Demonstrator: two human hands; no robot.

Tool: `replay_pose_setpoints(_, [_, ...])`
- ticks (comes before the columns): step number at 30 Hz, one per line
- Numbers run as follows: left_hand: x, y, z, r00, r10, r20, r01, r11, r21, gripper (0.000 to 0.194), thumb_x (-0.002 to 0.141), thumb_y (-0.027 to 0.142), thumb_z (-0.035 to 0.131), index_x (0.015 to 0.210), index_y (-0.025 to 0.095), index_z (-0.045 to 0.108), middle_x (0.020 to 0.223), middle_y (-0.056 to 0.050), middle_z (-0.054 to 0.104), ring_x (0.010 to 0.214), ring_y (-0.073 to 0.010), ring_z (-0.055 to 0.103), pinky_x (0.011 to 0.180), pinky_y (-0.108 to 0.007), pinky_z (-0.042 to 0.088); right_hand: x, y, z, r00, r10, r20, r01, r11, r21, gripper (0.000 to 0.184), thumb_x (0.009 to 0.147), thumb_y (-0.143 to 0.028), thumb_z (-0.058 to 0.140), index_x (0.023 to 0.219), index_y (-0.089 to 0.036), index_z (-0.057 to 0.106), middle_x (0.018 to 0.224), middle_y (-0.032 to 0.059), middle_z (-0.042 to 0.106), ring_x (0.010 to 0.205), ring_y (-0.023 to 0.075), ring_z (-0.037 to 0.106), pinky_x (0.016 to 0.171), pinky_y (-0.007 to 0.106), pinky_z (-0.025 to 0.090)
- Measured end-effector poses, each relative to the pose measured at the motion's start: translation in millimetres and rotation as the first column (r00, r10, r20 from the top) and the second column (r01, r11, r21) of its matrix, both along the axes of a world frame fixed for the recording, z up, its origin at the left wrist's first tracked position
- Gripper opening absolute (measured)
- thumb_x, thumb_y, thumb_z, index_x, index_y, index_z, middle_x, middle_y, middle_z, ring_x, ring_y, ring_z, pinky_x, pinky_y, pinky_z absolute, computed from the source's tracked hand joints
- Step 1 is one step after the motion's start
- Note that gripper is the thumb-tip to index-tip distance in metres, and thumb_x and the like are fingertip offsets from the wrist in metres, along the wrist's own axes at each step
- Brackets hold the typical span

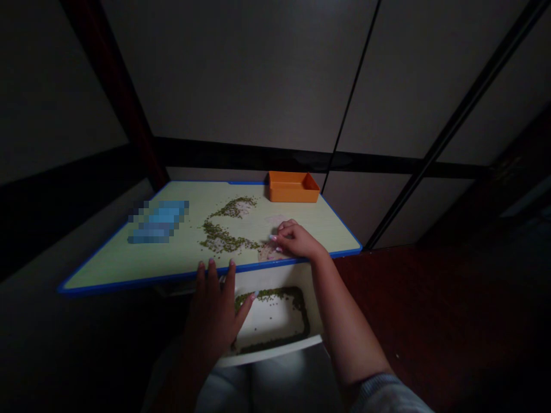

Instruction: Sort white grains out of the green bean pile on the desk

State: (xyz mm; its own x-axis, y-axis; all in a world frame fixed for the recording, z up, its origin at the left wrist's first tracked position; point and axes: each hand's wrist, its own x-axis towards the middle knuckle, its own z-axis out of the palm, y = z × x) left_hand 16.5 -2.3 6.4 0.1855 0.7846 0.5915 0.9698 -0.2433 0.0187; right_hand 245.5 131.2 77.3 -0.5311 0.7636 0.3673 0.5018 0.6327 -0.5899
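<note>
Small green beans (220, 240), which look like mung beans, lie in a curved scatter across the pale tabletop (310, 229). At the right end of the scatter, my right hand (293, 238) rests low over the table with its fingers curled and pinched together. Whatever is between those fingertips is too small to make out. A pale brownish patch (267, 251) shows beside them. My left hand (217, 310) is spread, fingertips at the table's front edge and thumb over a white bin (275, 351). More green beans line the inner edges of that bin, below the tabletop.
An orange open box (293, 194) stands at the table's back right corner. A blurred-out blue item (159, 222) lies on the left side. Blue trim (344, 253) runs round the table, and cabinet panels (258, 74) rise behind it. Dark reddish floor (387, 298) is at right.
</note>
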Motion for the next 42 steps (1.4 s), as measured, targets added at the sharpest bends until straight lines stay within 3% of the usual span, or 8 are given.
replay_pose_setpoints(9, [1.0, -0.6, 0.6, 0.999, 0.011, 0.032, -0.01, 1.0, -0.023, 0.074, 0.084, 0.052, 0.052, 0.141, 0.005, 0.044, 0.149, -0.034, 0.034, 0.144, -0.0511, 0.023, 0.106, -0.062, 0.038, 0.4, 1.2, -3.3, 0.999, -0.035, 0.013, 0.035, 0.999, 0.005, 0.036, 0.091, -0.027, 0.063, 0.056, -0.019, 0.064, 0.072, -0.0001, 0.058, 0.085, 0.0151, 0.052, 0.091, 0.03, 0.033])
replay_pose_setpoints(16, [1.9, -0.4, 1.2, 0.998, 0.027, 0.063, -0.025, 0.999, -0.036, 0.072, 0.083, 0.051, 0.054, 0.138, 0.006, 0.047, 0.15, -0.032, 0.035, 0.145, -0.0492, 0.022, 0.107, -0.062, 0.037, 6.0, 6.9, -7.6, 0.972, -0.234, 0.014, 0.234, 0.972, 0.002, 0.035, 0.091, -0.026, 0.063, 0.057, -0.018, 0.064, 0.066, 0.0011, 0.057, 0.08, 0.0165, 0.05, 0.086, 0.031, 0.035])
replay_pose_setpoints(33, [1.8, -0.9, 2.3, 1.0, 0.022, 0.022, -0.022, 1.0, -0.011, 0.071, 0.085, 0.051, 0.052, 0.137, 0.003, 0.048, 0.146, -0.036, 0.037, 0.143, -0.0514, 0.025, 0.104, -0.06, 0.039, -4.5, 1.7, -2.8, 0.994, -0.11, 0.019, 0.109, 0.993, 0.034, 0.035, 0.091, -0.023, 0.063, 0.057, -0.018, 0.065, 0.066, 0.0008, 0.056, 0.079, 0.0156, 0.05, 0.082, 0.029, 0.036])
replay_pose_setpoints(42, [1.6, -0.6, 5.0, 0.998, 0.022, 0.062, -0.019, 0.999, -0.044, 0.072, 0.082, 0.052, 0.056, 0.136, 0.005, 0.05, 0.149, -0.033, 0.038, 0.144, -0.0493, 0.025, 0.106, -0.061, 0.039, 0.7, 8.6, -10.3, 0.965, -0.26, 0.045, 0.259, 0.965, 0.031, 0.034, 0.091, -0.028, 0.064, 0.058, -0.018, 0.064, 0.069, 0.0031, 0.059, 0.081, 0.0174, 0.05, 0.085, 0.032, 0.036])
